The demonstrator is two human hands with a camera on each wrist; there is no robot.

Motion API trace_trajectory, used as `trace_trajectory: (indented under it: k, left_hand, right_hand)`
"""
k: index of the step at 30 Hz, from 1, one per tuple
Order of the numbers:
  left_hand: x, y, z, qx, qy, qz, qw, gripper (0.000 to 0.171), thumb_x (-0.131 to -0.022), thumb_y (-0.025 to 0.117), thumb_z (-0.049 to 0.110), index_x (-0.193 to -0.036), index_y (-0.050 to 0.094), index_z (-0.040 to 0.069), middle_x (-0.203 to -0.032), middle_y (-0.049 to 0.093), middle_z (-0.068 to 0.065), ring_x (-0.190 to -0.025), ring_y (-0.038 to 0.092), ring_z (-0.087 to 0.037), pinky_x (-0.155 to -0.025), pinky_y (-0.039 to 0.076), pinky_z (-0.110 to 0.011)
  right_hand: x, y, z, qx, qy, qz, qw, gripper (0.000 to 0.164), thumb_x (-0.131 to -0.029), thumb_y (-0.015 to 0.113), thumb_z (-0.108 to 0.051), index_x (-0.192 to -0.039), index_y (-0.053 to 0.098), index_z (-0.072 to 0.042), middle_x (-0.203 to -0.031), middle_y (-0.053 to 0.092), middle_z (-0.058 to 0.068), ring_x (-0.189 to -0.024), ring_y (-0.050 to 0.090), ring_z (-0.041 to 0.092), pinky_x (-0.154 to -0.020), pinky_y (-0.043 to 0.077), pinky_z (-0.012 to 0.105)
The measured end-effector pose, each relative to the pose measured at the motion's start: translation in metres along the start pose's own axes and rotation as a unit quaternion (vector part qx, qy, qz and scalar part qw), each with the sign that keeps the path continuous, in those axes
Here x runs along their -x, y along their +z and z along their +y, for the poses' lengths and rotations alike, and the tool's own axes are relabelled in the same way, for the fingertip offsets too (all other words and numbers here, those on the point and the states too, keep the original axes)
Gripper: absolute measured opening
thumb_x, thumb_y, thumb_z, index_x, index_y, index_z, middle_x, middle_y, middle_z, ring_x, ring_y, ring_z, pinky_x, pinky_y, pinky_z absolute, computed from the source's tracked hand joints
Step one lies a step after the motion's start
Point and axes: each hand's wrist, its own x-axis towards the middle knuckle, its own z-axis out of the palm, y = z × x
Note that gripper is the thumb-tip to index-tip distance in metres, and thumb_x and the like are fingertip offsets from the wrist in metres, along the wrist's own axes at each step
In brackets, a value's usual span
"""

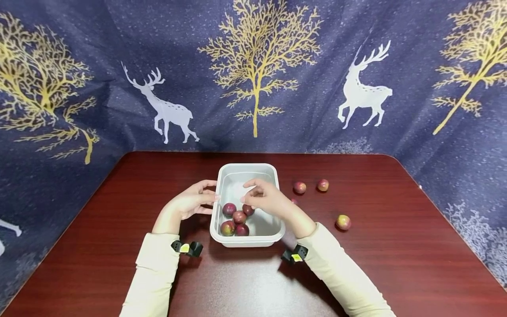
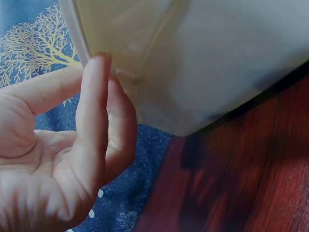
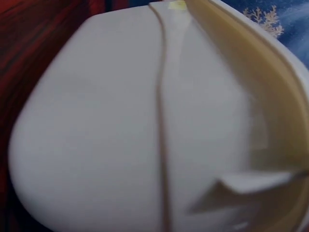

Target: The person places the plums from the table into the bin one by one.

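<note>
A pale grey-white plastic container [image 1: 247,240] stands on the table with several reddish-purple plums [image 1: 239,217] in its near left part. My left hand [image 1: 189,203] holds its left rim, the thumb on the edge and other fingers against the outer wall. Within the left wrist view, fingers [image 2: 91,111] of that hand bend up to the rim. Over the inside of the container hovers my right hand [image 1: 267,200], thumb and forefinger apart with nothing seen between them. One plum [image 1: 248,209] lies just below it, partly covered. The right wrist view shows the container's outer wall [image 3: 91,121], no fingers.
Right of the container, loose plums lie on the dark red wooden table [image 1: 396,264]: two farther back, such as one plum [image 1: 299,187], and a yellowish one [image 1: 343,222] nearer. Another is mostly hidden by the right hand. A blue cloth [image 1: 293,127] hangs behind.
</note>
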Motion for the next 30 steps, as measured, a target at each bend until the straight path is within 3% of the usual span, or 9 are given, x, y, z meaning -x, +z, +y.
trace_trajectory:
  k: [5,12,16,26,30]
  left_hand:
    - [0.002,0.001,0.002,0.001,0.003,0.0,1.0,0.065,-0.092,0.056,0.007,-0.146,0.02,-0.001,-0.119,0.054,-0.023,-0.088,0.063,-0.015,-0.079,0.056,-0.033]
    - [0.002,0.001,0.0,0.002,0.004,-0.002,1.0,0.065,-0.093,0.056,0.007,-0.146,0.02,-0.001,-0.117,0.055,-0.022,-0.089,0.063,-0.015,-0.08,0.056,-0.034]
    - [0.003,0.0,-0.001,0.002,0.005,-0.001,1.0,0.066,-0.092,0.057,0.008,-0.146,0.02,-0.002,-0.117,0.054,-0.022,-0.09,0.063,-0.015,-0.08,0.056,-0.034]
    - [0.004,0.001,0.0,-0.001,0.01,-0.004,0.9999,0.066,-0.092,0.056,0.008,-0.146,0.02,-0.002,-0.122,0.052,-0.027,-0.089,0.063,-0.015,-0.081,0.056,-0.034]
    - [0.003,0.0,0.0,-0.002,0.011,-0.006,0.9999,0.066,-0.092,0.056,0.009,-0.146,0.02,-0.002,-0.121,0.053,-0.025,-0.089,0.063,-0.016,-0.081,0.056,-0.034]
  right_hand:
    - [0.003,-0.007,-0.006,0.006,0.0,0.017,1.0,0.04,-0.089,0.062,-0.012,-0.124,0.051,0.003,-0.1,0.067,0.019,-0.091,0.065,0.03,-0.079,0.053,0.03]
    - [0.009,-0.018,-0.013,0.012,-0.001,0.036,0.999,0.039,-0.09,0.062,-0.013,-0.125,0.052,0.002,-0.103,0.067,0.02,-0.091,0.064,0.031,-0.076,0.053,0.03]
    - [0.012,-0.025,-0.016,0.009,-0.01,0.052,0.999,0.039,-0.09,0.062,-0.012,-0.125,0.052,0.002,-0.104,0.066,0.022,-0.09,0.064,0.024,-0.078,0.055,0.034]
    - [0.02,-0.045,-0.02,0.025,-0.018,0.086,0.996,0.034,-0.091,0.062,-0.014,-0.121,0.055,0.0,-0.107,0.064,0.02,-0.098,0.063,0.037,-0.082,0.054,0.036]
    - [0.021,-0.049,-0.02,0.035,-0.022,0.092,0.995,0.033,-0.091,0.062,-0.013,-0.12,0.056,0.001,-0.107,0.064,0.021,-0.095,0.064,0.031,-0.081,0.054,0.035]
